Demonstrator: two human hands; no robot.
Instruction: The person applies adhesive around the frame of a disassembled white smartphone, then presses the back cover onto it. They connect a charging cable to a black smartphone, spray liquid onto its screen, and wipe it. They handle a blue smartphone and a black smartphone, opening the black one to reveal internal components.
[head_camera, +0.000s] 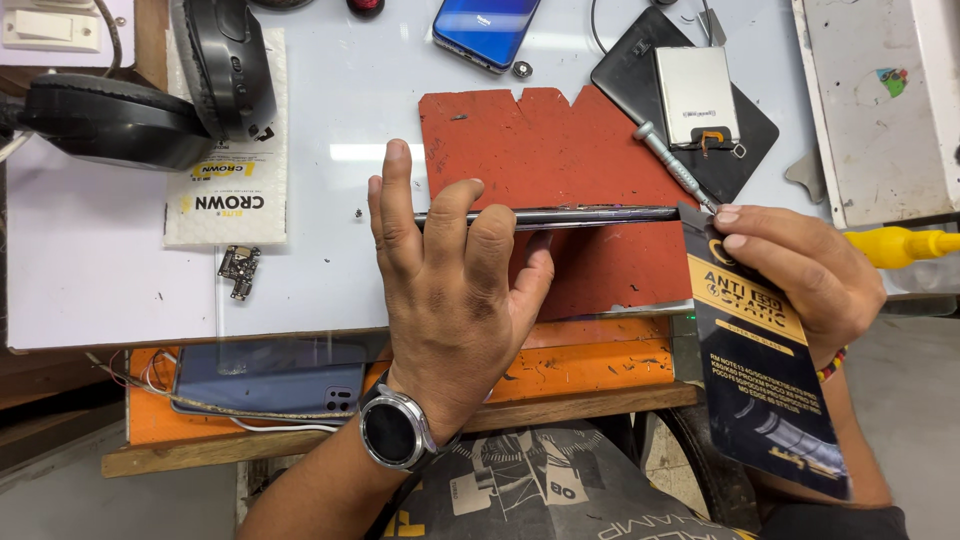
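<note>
Left hand (450, 290) is clamped on the phone (560, 216), fingers draped over its top edge, thumb braced behind, holding it on edge over the red mat (545, 140). Right hand (800, 275) is pinched shut on a black packet (765, 370) at the phone's right end, just beside a screwdriver (675, 168) lying on the mat. Best, I'd judge, to keep that left grip firm and the phone level, working the right end gently. Further out on the desk (90, 270): a battery (697, 95), a blue phone (487, 28), headphones (150, 95).
</note>
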